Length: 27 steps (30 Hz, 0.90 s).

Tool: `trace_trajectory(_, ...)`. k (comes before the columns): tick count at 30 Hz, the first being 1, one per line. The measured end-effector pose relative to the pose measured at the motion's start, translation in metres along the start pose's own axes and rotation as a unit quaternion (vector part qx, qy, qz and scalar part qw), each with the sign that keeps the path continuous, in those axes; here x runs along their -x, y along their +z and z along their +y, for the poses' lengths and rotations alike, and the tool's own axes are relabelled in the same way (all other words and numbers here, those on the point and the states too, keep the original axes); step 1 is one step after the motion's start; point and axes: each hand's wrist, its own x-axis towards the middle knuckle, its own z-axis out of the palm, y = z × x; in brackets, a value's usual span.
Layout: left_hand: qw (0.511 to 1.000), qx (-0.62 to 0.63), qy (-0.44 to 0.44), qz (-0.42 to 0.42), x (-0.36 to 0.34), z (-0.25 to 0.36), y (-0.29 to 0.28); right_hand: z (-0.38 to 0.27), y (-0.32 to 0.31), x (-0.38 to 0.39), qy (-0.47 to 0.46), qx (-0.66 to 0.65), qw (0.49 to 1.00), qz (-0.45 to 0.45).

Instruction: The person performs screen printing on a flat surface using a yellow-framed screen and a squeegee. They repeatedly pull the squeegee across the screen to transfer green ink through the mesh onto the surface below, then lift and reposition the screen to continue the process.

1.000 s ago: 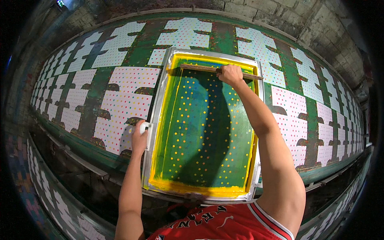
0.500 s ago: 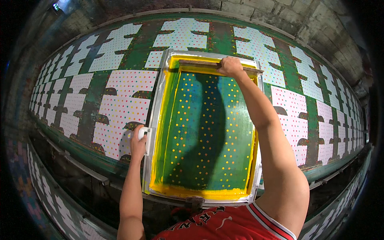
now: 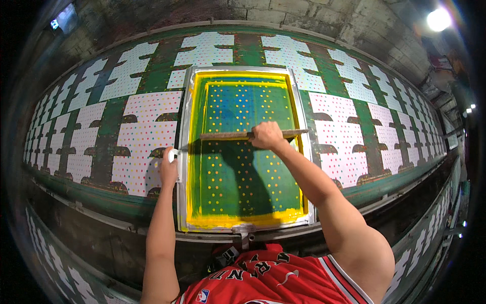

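Observation:
A screen printing frame [image 3: 185, 202] lies on the long table in front of me, its pale rim smeared with yellow ink. The green mesh [image 3: 233, 177] carries rows of small dots, and thick yellow ink [image 3: 243, 221] lies along its near edge. My right hand [image 3: 267, 136] is closed around a wooden squeegee [image 3: 223, 136], which spans the mesh crosswise about midway up. My left hand [image 3: 169, 164] is wrapped round a white handle [image 3: 178, 157] on the frame's left side. The squeegee's blade is hidden beneath its wood.
White fabric pieces with coloured dots [image 3: 147, 142] lie in two rows along the green table [image 3: 162, 66], left and right of the frame. A metal rail [image 3: 116, 223] runs along the near edge. Behind stands a block wall [image 3: 324, 23]. More dotted pieces lie on another table [image 3: 420, 248] at lower right.
My right hand has drawn the squeegee from the far end of the mesh toward me, to about the middle. My left hand keeps its hold on the handle. The view has shifted slightly.

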Motion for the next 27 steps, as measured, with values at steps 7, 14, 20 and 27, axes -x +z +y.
trace_trajectory(7, 1.0, -0.006, 0.022, 0.016, 0.001, -0.001, 0.0, -0.07, 0.019, 0.142, 0.016, -0.08, 0.996, -0.025)
trace_trajectory(14, 0.994, -0.043, 0.088, 0.047, 0.003, -0.002, -0.001, -0.132, 0.043, 0.255, 0.013, -0.076, 0.997, -0.008)
trace_trajectory(20, 0.999, -0.013, 0.039, 0.023, -0.001, -0.002, 0.001, -0.143, 0.04, 0.292, 0.01, -0.125, 0.991, -0.04)
trace_trajectory(27, 0.996, 0.004, 0.077, 0.048, -0.01, -0.016, 0.006, -0.117, 0.037, 0.312, -0.019, -0.223, 0.975, 0.005)
